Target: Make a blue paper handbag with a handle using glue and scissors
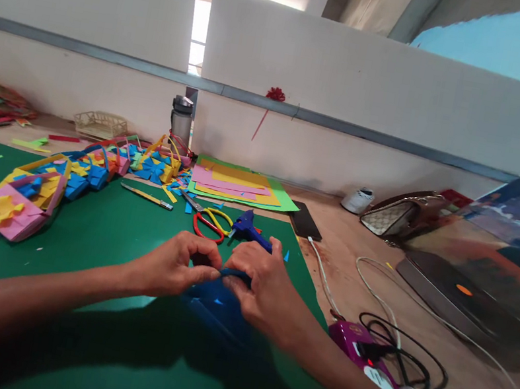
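Over the green mat (120,358), my left hand (182,264) and my right hand (262,282) meet, both with fingers pinched. Between their fingertips is a dark blue strip (235,275), which looks like the handle of a blue paper basket (219,311). The basket's body hangs just under my hands, smeared and partly hidden by my right hand. Right behind my fingers lies a blue glue gun (249,226). Scissors (209,220) with red and yellow handles rest beside it.
Finished paper baskets (18,209) line the mat's left and back. A cutter knife (146,196), coloured paper sheets (236,184) and a phone (305,221) lie behind. At right are a purple power strip (367,357), loose cables (414,346) and a dark case (462,301).
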`<state>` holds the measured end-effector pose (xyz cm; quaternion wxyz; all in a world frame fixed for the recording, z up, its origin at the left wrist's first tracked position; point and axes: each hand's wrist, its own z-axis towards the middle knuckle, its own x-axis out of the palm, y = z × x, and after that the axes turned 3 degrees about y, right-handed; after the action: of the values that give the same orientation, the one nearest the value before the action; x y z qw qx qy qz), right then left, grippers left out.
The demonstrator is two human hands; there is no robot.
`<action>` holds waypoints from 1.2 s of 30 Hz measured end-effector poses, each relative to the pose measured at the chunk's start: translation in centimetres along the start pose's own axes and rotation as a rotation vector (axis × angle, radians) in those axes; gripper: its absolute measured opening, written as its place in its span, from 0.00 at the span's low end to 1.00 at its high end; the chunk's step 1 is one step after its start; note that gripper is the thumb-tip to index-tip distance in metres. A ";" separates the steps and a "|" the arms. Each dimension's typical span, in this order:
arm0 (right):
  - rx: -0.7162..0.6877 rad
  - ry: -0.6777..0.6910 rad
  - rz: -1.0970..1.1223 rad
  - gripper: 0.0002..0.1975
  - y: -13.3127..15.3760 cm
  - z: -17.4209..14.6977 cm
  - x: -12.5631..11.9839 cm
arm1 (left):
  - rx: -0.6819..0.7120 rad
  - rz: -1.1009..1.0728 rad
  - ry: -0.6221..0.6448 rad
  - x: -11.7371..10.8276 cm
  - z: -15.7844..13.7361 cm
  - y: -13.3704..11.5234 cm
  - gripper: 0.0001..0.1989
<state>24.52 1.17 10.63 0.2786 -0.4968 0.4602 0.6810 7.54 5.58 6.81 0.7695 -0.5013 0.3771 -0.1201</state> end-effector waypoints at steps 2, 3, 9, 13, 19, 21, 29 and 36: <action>-0.002 0.018 -0.012 0.06 0.1 0.0 0.1 | -0.001 -0.005 0.044 -0.1 0.0 0.0 0.08; 0.001 0.022 -0.013 0.06 0.2 0.0 0.2 | 0.014 0.017 0.048 0.0 -0.1 0.0 0.09; 0.049 -0.066 -0.028 0.05 0.5 0.0 0.7 | 0.249 0.394 -0.230 1.3 -0.7 0.6 0.07; 0.050 -0.113 -0.031 0.05 0.4 0.1 0.7 | 0.229 0.429 -0.202 1.0 -0.6 0.8 0.10; 0.043 -0.089 0.002 0.05 -0.1 0.0 0.4 | 0.108 0.216 0.000 -0.6 0.3 0.5 0.14; 0.054 -0.082 0.006 0.05 -0.1 0.0 0.4 | 0.084 0.179 0.045 -0.6 0.5 0.6 0.13; 0.052 -0.022 0.022 0.06 0.4 0.0 0.7 | 0.171 0.221 0.071 -0.1 0.1 0.6 0.08; 0.063 -0.011 0.040 0.05 0.2 0.0 0.6 | 0.128 0.146 0.024 0.2 0.0 1.2 0.09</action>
<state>24.13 1.03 10.18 0.2829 -0.4749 0.4896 0.6744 7.43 6.01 5.69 0.8020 -0.4206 0.4136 -0.0937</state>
